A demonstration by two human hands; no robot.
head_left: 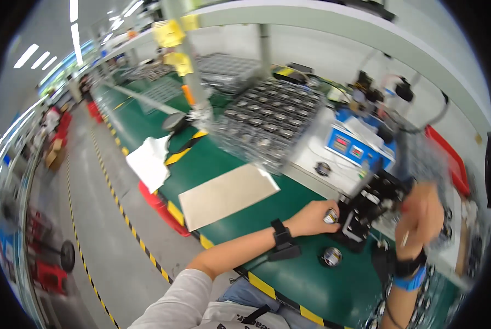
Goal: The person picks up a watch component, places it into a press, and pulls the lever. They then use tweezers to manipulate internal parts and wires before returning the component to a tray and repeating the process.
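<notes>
Pinching 1 round part (331, 215), the curled left hand (312, 218) sits beside the black fixture (360, 211), likely for steadiness; I cannot tell the grip of the blurred right hand (421, 219).

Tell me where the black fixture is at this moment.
In the head view, the black fixture sits right of centre, between the left hand and right hand, nearer than the blue box.

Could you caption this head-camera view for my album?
At a green workbench, the left hand holds a small round part beside a black fixture, the right hand blurred at its other side.
</notes>
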